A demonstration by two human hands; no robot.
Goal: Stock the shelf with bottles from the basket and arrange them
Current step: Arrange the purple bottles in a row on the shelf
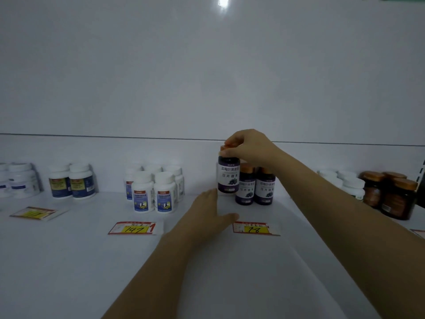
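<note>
One long white shelf (69, 261) is carrying several groups: white bottles (153, 192) left of centre, brown jars (388, 194) at far right, and two purple bottles (245, 189) in the middle. My right hand (248, 148) is gripping a third purple bottle (228, 174) by its cap, holding it upright just left of that pair. I cannot tell whether its base is touching the shelf. My left hand (210, 209) is lying flat and open just beside its foot, holding nothing. I am judging this the placing step. Next I am needing to seat it against the pair, label forward, behind the 78 tag (255, 228). No basket is showing.
</note>
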